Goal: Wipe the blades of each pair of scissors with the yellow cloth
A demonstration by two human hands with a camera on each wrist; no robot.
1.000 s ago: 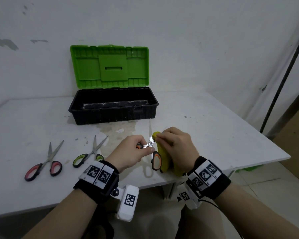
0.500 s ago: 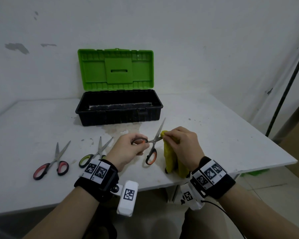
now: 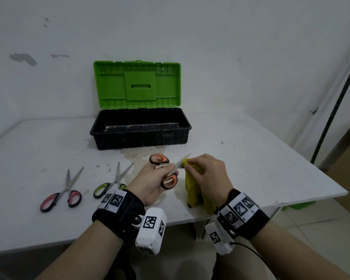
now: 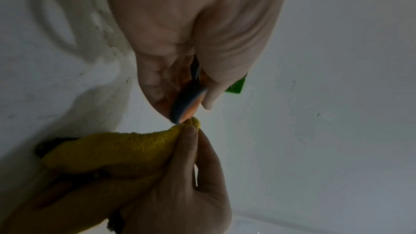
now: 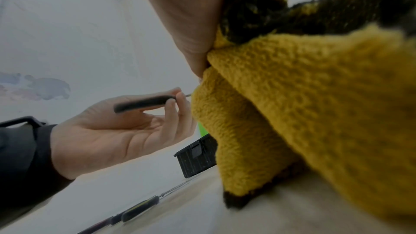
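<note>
My left hand (image 3: 156, 178) holds the orange-handled scissors (image 3: 166, 170) by their handles above the table's front, blades pointing right and up. My right hand (image 3: 204, 172) pinches the yellow cloth (image 3: 192, 190) around one blade; the other blade's tip (image 3: 187, 155) sticks out above it. The rest of the cloth (image 5: 292, 95) hangs down to the table. In the left wrist view the scissors handle (image 4: 186, 102) shows between my fingers, next to the cloth (image 4: 112, 149). Red-handled scissors (image 3: 63, 193) and green-handled scissors (image 3: 111, 182) lie on the table at the left.
An open toolbox (image 3: 139, 128) with a black base and a raised green lid (image 3: 136, 84) stands at the back of the white table (image 3: 261, 168). The table's right edge drops off close to my right arm. A dark pole (image 3: 335, 102) leans against the wall at the right.
My left hand has turned the scissors so the handles point left and the blades right. My right hand with the cloth stays around the blade.
</note>
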